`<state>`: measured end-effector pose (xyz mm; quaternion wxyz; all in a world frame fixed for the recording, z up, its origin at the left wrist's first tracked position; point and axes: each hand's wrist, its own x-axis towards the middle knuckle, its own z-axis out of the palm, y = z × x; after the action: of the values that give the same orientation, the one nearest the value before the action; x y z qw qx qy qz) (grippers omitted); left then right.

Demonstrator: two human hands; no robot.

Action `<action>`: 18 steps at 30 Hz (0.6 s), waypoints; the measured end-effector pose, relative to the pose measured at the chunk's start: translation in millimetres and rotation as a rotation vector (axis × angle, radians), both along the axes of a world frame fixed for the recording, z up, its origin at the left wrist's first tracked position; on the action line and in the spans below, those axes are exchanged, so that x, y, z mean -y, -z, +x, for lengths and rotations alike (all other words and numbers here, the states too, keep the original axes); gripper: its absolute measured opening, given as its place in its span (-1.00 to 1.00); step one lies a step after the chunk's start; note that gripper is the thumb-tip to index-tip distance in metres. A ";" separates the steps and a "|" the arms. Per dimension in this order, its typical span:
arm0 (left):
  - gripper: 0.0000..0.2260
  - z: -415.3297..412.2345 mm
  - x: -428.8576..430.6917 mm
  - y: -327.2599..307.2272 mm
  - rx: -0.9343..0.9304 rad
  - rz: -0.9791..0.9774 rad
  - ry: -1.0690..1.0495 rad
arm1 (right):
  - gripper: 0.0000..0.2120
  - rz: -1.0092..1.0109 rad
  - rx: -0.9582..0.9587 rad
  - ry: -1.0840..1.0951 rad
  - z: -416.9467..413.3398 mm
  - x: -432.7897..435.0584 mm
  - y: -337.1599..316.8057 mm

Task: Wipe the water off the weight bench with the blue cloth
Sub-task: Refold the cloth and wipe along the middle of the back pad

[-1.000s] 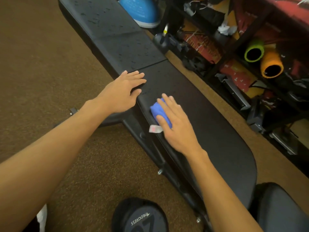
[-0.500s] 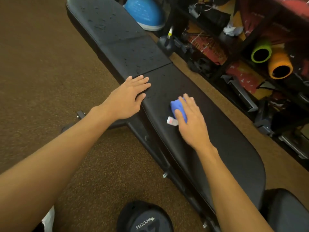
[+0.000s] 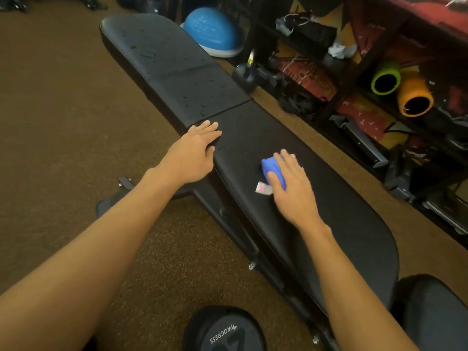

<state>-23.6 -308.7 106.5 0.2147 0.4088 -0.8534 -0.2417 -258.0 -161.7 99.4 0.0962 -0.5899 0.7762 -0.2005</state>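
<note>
A blue cloth (image 3: 271, 168), bunched into a soft wad, lies on the middle of the near pad of a black weight bench (image 3: 342, 211). The right hand (image 3: 295, 192) lies flat on top of it with fingers straight. Its grip is open, pressing the cloth down rather than curling round it. A small white tag (image 3: 263, 187) pokes out beside the thumb. The left hand (image 3: 193, 155) rests flat on the bench's left edge, just short of the seam between pads. Its grip is also open and holds nothing.

The near pad looks dull and mostly dry, while water drops (image 3: 200, 107) bead on the far pad (image 3: 172, 67) beyond the seam. The wipe would likely go best in long, overlapping strokes with even palm pressure, carried across the seam. Turning the wad to a dry face as it soaks should help. Beads on smooth vinyl tend to smear, so a slow pass seems wise. The left hand looks well placed to steady the bench.

The padding is smooth, faintly grained black vinyl with rounded ends. Coarse brown carpet (image 3: 63, 110) surrounds it. To the right, a dark shelf holds a green foam roller (image 3: 386, 81) and an orange foam roller (image 3: 415, 97), both hollow tubes. A glossy blue dome (image 3: 212, 36) sits near the far end.
</note>
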 end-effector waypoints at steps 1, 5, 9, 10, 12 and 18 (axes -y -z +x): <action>-0.53 0.4 -0.6 -0.5 0.000 0.000 -0.002 | -0.44 0.020 -0.010 0.078 -2.3 8.9 0.4; -0.53 5.2 -2.7 -2.7 -0.004 -0.015 0.014 | -0.43 0.068 -0.049 0.211 21.3 57.1 -3.0; -0.55 8.9 2.9 2.2 -0.036 -0.087 0.022 | -0.45 0.012 -0.075 -0.133 56.5 58.0 -8.3; -0.56 8.5 5.3 3.3 -0.041 -0.101 0.025 | -0.45 0.001 -0.082 -0.229 57.6 46.1 -8.8; -0.56 6.3 10.4 4.4 -0.044 -0.117 0.035 | -0.47 -0.014 -0.083 -0.300 45.2 20.7 -5.1; -0.56 -8.9 24.7 8.5 -0.034 -0.182 0.099 | -0.44 0.041 -0.002 0.293 -8.1 38.6 2.7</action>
<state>-32.4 -333.3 97.9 0.2533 0.3407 -0.8872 -0.1805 -266.0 -200.3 96.7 0.0774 -0.4682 0.8581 -0.1958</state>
